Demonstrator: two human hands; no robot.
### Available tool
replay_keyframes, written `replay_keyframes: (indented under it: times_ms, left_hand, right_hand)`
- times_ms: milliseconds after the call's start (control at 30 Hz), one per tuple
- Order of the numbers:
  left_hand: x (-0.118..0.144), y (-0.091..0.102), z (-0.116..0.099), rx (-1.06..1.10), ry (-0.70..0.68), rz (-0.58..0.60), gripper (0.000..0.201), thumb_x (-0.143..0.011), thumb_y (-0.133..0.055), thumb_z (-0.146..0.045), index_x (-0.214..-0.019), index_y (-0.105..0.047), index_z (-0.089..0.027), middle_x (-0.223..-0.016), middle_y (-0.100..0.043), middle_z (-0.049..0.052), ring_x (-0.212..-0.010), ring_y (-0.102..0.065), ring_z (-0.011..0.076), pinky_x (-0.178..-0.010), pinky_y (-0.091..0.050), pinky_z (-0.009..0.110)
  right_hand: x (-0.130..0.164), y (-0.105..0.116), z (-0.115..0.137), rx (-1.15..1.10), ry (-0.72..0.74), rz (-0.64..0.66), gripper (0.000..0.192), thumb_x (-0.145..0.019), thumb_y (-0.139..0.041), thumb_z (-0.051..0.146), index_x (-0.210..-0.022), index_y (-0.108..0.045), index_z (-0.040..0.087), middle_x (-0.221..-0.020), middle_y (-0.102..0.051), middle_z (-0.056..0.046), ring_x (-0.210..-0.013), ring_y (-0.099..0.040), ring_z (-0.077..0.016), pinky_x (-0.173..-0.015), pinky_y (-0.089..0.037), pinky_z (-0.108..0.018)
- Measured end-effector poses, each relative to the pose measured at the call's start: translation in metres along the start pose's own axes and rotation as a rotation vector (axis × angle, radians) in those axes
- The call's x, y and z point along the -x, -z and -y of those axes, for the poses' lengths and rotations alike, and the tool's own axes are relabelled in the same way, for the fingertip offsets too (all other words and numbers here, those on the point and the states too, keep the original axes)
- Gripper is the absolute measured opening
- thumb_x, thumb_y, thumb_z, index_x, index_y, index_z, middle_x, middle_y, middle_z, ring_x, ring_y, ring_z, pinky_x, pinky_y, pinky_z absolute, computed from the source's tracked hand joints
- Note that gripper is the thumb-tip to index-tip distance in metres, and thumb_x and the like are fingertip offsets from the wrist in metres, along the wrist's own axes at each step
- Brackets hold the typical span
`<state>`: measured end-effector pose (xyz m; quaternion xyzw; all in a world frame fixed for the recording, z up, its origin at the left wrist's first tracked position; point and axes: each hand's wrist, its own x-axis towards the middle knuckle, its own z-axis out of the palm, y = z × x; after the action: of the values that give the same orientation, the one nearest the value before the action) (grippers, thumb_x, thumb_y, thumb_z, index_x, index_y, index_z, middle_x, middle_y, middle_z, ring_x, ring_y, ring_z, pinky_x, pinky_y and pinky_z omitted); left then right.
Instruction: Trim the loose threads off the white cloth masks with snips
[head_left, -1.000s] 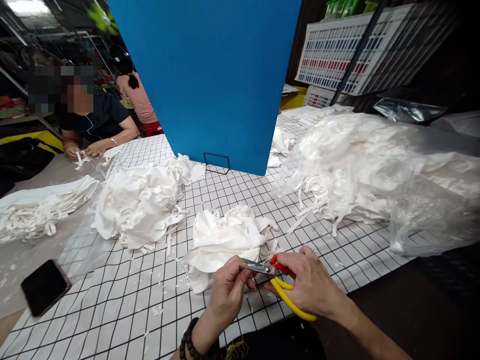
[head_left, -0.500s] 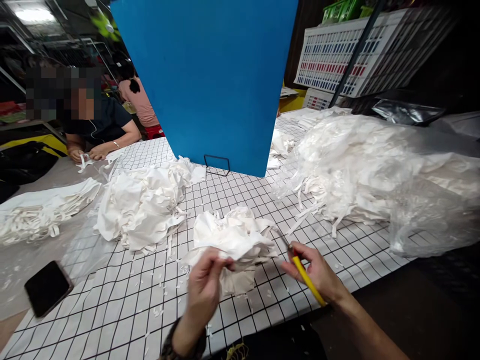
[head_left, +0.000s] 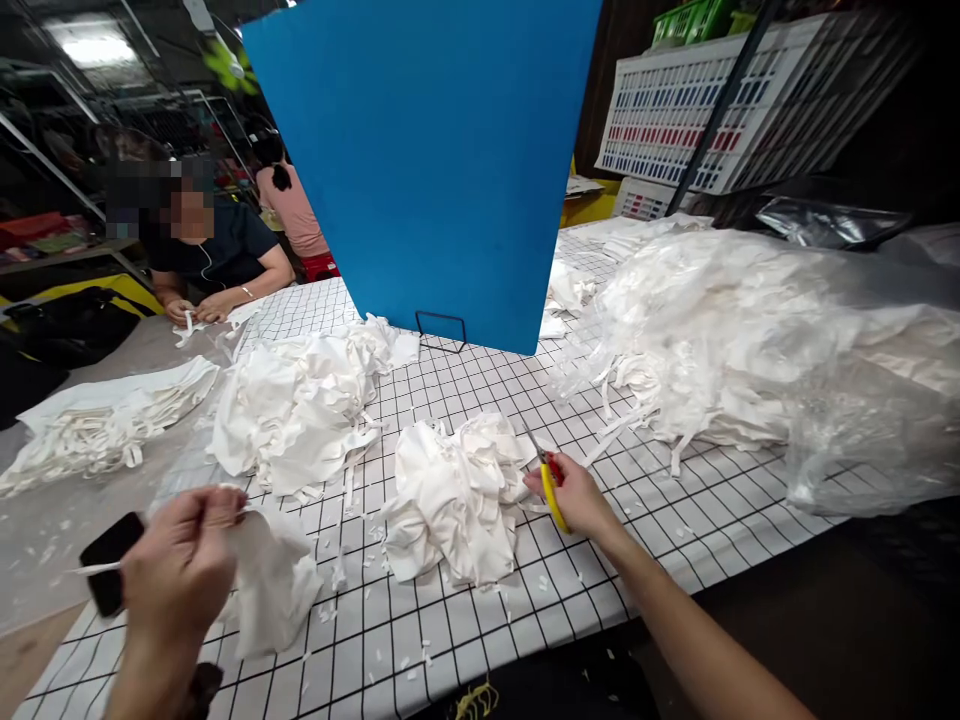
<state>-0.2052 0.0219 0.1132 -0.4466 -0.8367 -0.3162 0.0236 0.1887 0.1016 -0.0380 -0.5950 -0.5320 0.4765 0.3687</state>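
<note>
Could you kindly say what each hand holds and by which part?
Left hand: white cloth, by its upper end. Right hand: scissors, by their handles.

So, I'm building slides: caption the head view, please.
Left hand holds white cloth; right hand holds scissors by a cloth pile.

In the centre stood a flat blue panel (head_left: 435, 170), black wire bracket (head_left: 441, 315) at its foot! Near left lay a dark rectangular phone (head_left: 109, 540); upper right, a green plastic basket (head_left: 691, 22) showed above white slatted crates (head_left: 660, 115); far left, a dark-topped person (head_left: 244, 240).
</note>
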Motion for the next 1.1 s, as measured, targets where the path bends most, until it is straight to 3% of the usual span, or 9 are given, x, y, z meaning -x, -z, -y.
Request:
replay_keyframes:
  times_ms: [133,233,300,367,433,533,667,900,1100]
  left_hand:
    - [-0.004,-0.036,0.018,-0.283,0.027,0.361,0.043,-0.081,-0.054,-0.049,-0.095,-0.066,-0.01,-0.109,-0.064,0.018,-0.094,-0.063,0.035,-0.082,-0.049,0.05]
    - [0.032,-0.054,-0.008,0.011,-0.04,0.422,0.055,-0.078,-0.055,-0.059,-0.107,-0.066,-0.014,-0.123,-0.058,0.019,-0.083,-0.065,0.0311,-0.077,-0.051,0.048]
    - [0.069,-0.069,-0.041,0.383,-0.054,0.771,0.051,-0.082,-0.05,-0.062,-0.092,-0.07,-0.017,-0.092,-0.068,0.012,-0.075,-0.064,0.0249,-0.067,-0.052,0.036]
    - [0.106,-0.088,-0.073,0.677,0.006,1.292,0.054,-0.085,-0.048,-0.062,-0.088,-0.072,-0.013,-0.075,-0.067,0.01,-0.058,-0.058,0.0173,-0.055,-0.048,0.029]
    - [0.136,-0.11,-0.098,0.915,0.145,1.471,0.055,-0.087,-0.047,-0.061,-0.093,-0.071,-0.011,-0.083,-0.068,0.011,-0.053,-0.054,0.012,-0.05,-0.044,0.024]
    - [0.158,-0.138,-0.116,1.087,0.246,1.391,0.051,-0.085,-0.053,-0.058,-0.093,-0.069,-0.011,-0.08,-0.065,0.007,-0.051,-0.05,0.0091,-0.049,-0.042,0.021]
    - [0.156,-0.155,-0.122,1.094,0.226,1.214,0.046,-0.081,-0.06,-0.057,-0.082,-0.066,-0.011,-0.068,-0.06,0.002,-0.046,-0.049,0.0081,-0.047,-0.041,0.021]
    - [0.157,-0.163,-0.146,1.295,0.582,1.431,0.044,-0.085,-0.059,-0.049,-0.104,-0.069,-0.01,-0.098,-0.067,0.011,-0.054,-0.051,0.0058,-0.052,-0.045,0.02]
    - [0.168,-0.168,-0.145,1.17,0.38,1.211,0.038,-0.079,-0.065,-0.048,-0.066,-0.06,-0.013,-0.06,-0.052,-0.002,-0.041,-0.04,0.0066,-0.039,-0.032,0.02]
  right_hand:
    - [-0.013,-0.02,0.009,-0.103,0.014,0.005,0.037,-0.061,-0.079,0.038,-0.085,-0.059,0.018,-0.08,-0.063,-0.002,-0.077,-0.062,-0.0203,-0.074,-0.051,-0.037]
    - [-0.013,-0.018,0.02,-0.254,0.051,0.03,0.039,-0.063,-0.078,0.044,-0.08,-0.052,0.019,-0.079,-0.059,0.0,-0.075,-0.062,-0.0175,-0.076,-0.051,-0.035]
    - [-0.006,-0.011,0.03,-0.345,0.088,0.04,0.041,-0.064,-0.078,0.046,-0.076,-0.047,0.02,-0.083,-0.057,0.001,-0.08,-0.063,-0.0171,-0.081,-0.05,-0.034]
    - [0.006,-0.004,0.041,-0.422,0.122,0.063,0.041,-0.065,-0.078,0.043,-0.073,-0.045,0.02,-0.085,-0.055,0.001,-0.087,-0.063,-0.0176,-0.084,-0.049,-0.033]
    - [0.019,0.003,0.051,-0.511,0.132,0.104,0.037,-0.066,-0.079,0.037,-0.071,-0.046,0.02,-0.086,-0.055,0.001,-0.091,-0.063,-0.0182,-0.082,-0.049,-0.03]
    - [0.032,0.011,0.06,-0.627,0.103,0.142,0.03,-0.069,-0.078,0.03,-0.073,-0.05,0.019,-0.085,-0.056,0.001,-0.091,-0.062,-0.018,-0.066,-0.046,-0.023]
    - [0.034,0.02,0.063,-0.615,0.054,0.106,0.026,-0.072,-0.075,0.031,-0.074,-0.051,0.019,-0.079,-0.063,0.0,-0.068,-0.061,-0.0131,-0.059,-0.044,-0.024]
    - [0.038,0.032,0.062,-0.65,0.079,0.143,0.025,-0.074,-0.071,0.031,-0.072,-0.049,0.021,-0.068,-0.064,0.002,-0.059,-0.06,-0.0141,-0.062,-0.045,-0.029]
    - [0.053,0.048,0.046,-0.53,0.105,0.152,0.028,-0.077,-0.07,0.033,-0.07,-0.046,0.02,-0.067,-0.064,0.001,-0.058,-0.061,-0.0142,-0.061,-0.047,-0.03]
